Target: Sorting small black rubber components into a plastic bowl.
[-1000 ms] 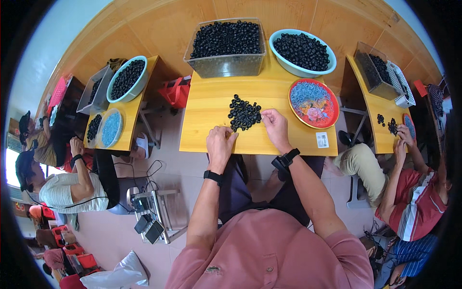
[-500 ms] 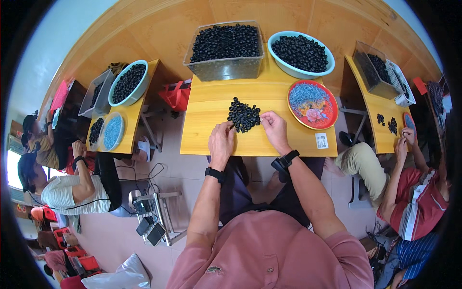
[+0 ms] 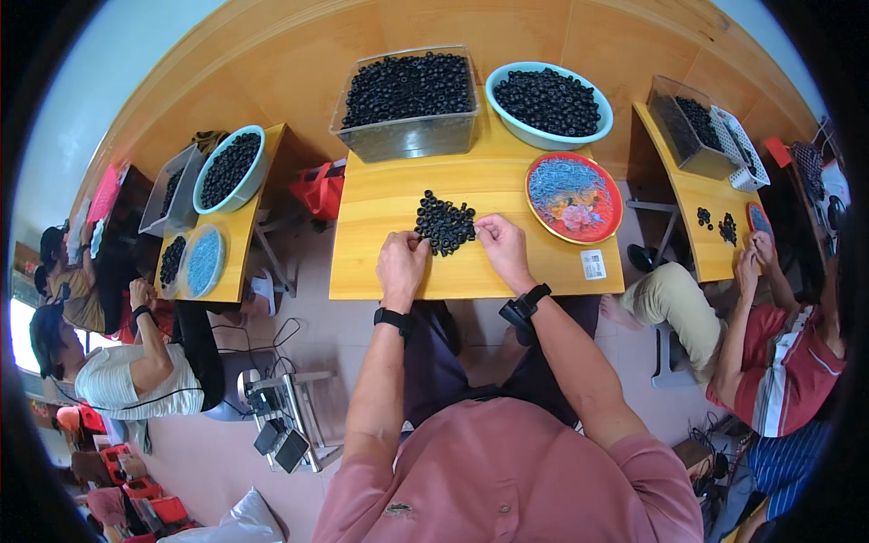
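a small heap of black rings (image 3: 444,223) lies mid-bench (image 3: 380,271), between both hands. the left hand (image 3: 402,261) touches its lower left edge, the right hand (image 3: 503,246) its right edge, about equally near. both sets of fingers are curled narrow, pinching at rings. beyond stand a clear tub (image 3: 407,104) and a pale blue bowl (image 3: 548,101) of rings, with a red plate (image 3: 574,197) to the right; nothing blocks the heap.

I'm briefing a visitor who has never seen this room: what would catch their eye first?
Probably the small pile of black rings in the middle of the yellow table, with the left hand and right hand at its edges. Behind it stand a clear tub and a pale bowl heaped with rings, and a red plate to the right.
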`<act>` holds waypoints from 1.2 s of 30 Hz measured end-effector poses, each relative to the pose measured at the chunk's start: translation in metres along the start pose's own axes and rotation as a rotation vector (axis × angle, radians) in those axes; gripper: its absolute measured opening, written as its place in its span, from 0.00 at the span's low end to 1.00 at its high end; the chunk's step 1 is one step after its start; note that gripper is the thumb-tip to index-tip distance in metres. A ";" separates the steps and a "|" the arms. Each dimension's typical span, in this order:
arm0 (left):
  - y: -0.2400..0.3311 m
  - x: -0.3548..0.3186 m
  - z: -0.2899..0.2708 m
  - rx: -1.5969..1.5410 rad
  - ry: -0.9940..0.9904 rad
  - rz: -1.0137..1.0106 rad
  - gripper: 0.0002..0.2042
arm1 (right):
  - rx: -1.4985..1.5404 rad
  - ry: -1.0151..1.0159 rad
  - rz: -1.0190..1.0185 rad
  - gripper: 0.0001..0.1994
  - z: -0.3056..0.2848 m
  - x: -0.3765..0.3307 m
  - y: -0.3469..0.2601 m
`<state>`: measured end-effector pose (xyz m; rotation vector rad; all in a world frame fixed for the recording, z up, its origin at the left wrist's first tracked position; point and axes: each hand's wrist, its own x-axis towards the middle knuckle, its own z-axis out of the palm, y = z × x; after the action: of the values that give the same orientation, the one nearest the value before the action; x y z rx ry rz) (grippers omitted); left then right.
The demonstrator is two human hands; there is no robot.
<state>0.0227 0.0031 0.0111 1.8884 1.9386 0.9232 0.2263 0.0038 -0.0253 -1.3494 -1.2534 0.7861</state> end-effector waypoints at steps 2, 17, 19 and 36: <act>0.001 0.001 0.001 -0.011 -0.003 0.016 0.13 | -0.016 0.005 -0.007 0.05 -0.002 0.000 0.003; 0.032 -0.043 0.029 -0.668 -0.106 0.087 0.09 | -0.046 0.005 -0.066 0.05 0.001 -0.006 -0.018; 0.041 -0.045 0.027 -0.620 -0.128 0.116 0.09 | -0.005 0.012 -0.084 0.04 0.000 -0.005 -0.011; 0.035 -0.043 0.029 -0.679 -0.115 0.170 0.08 | -0.908 -0.093 -0.002 0.09 -0.167 0.078 -0.030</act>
<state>0.0721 -0.0332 0.0005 1.6504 1.1873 1.2832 0.3942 0.0303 0.0521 -2.0292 -1.7852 0.2519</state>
